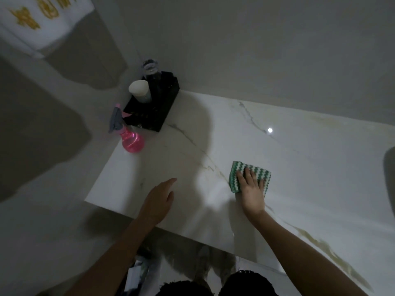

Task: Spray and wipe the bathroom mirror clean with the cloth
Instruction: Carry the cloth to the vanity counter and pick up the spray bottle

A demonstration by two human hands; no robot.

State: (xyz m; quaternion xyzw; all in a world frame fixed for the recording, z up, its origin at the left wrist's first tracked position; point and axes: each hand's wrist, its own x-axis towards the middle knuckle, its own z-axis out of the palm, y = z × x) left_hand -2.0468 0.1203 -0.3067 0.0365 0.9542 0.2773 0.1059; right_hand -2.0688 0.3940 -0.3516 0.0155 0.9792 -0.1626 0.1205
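Observation:
A folded green-and-white striped cloth [241, 170] lies flat on the white marble counter [310, 167]. My right hand [252, 190] presses on it with spread fingers. My left hand [159, 199] hovers or rests over the counter's near left part, fingers straight, holding nothing. A pink spray bottle [130, 136] with a grey trigger stands near the counter's left edge, apart from both hands. The mirror is not clearly visible in this view.
A black tray [159, 112] at the counter's back left corner holds a white cup [140, 90] and a clear glass [150, 68]. A grey wall [256, 50] rises behind the counter. A dark basin edge [390, 167] shows at far right. Floor lies left.

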